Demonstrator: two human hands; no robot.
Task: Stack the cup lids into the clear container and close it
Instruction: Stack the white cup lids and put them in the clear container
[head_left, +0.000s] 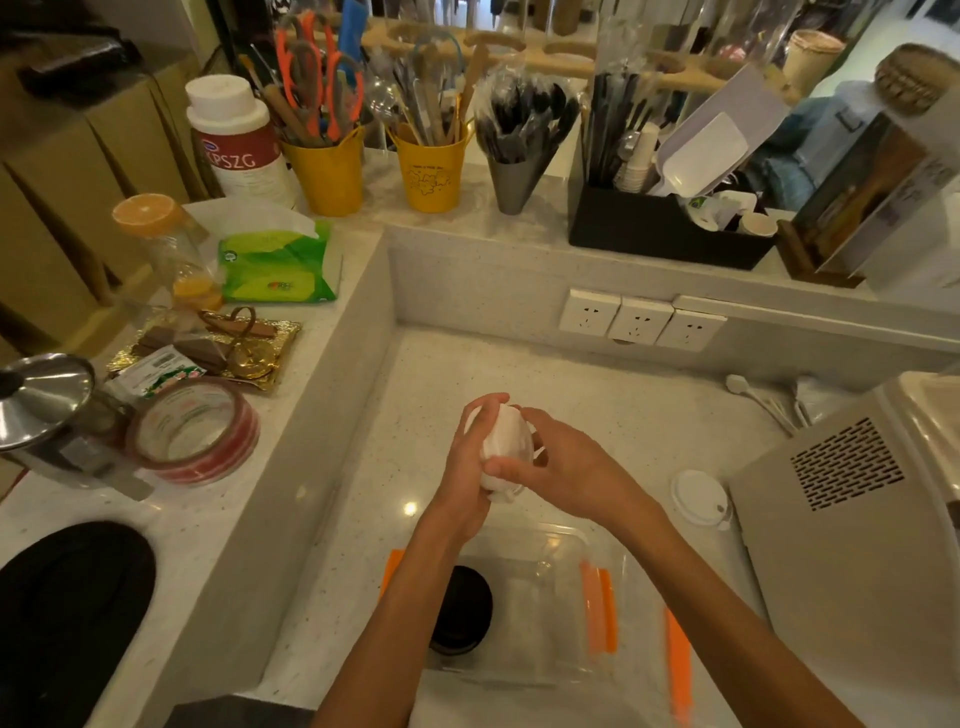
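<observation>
Nearest the camera, a clear container (524, 603) with orange clips (600, 613) is seen open on the pale counter (597, 415), black lids (462, 608) stacked inside at its left. Above it, a stack of white cup lids (506, 452) is gripped between the left hand (467, 467) and right hand (566, 462). One white lid (698, 496) is left lying beside a grey appliance (841, 519).
</observation>
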